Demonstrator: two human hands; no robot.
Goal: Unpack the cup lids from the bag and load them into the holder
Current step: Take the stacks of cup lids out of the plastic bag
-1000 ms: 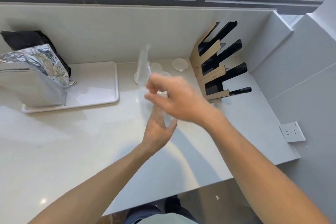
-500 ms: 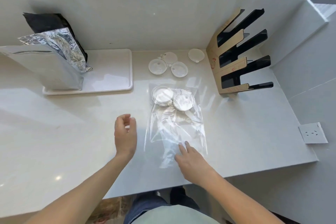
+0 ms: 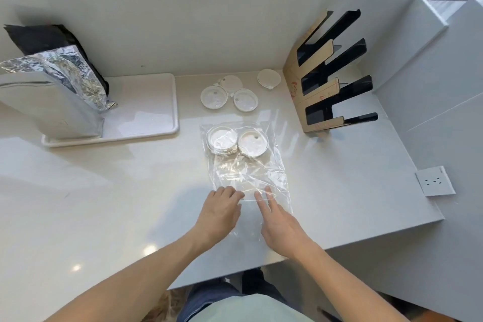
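Note:
A clear plastic bag (image 3: 248, 175) lies flat on the white counter. Two stacks of white cup lids (image 3: 222, 138) sit side by side inside its far end. Several loose lids (image 3: 213, 97) lie beyond it, near the back wall. The cardboard-and-black lid holder (image 3: 326, 81) stands at the back right with nothing in its slots. My left hand (image 3: 219, 213) rests bent fingertips on the bag's near left part. My right hand (image 3: 277, 222) lies on the bag's near end with straight fingers.
A white tray (image 3: 146, 102) at the back left carries a tall foil bag (image 3: 52, 102). A wall socket (image 3: 435, 181) sits on the right wall. The counter's front edge (image 3: 235, 269) runs just behind my wrists.
A second ago both hands held the bag up in the air. It then lay flat under my right hand. My left hand has since moved right onto the bag's near end.

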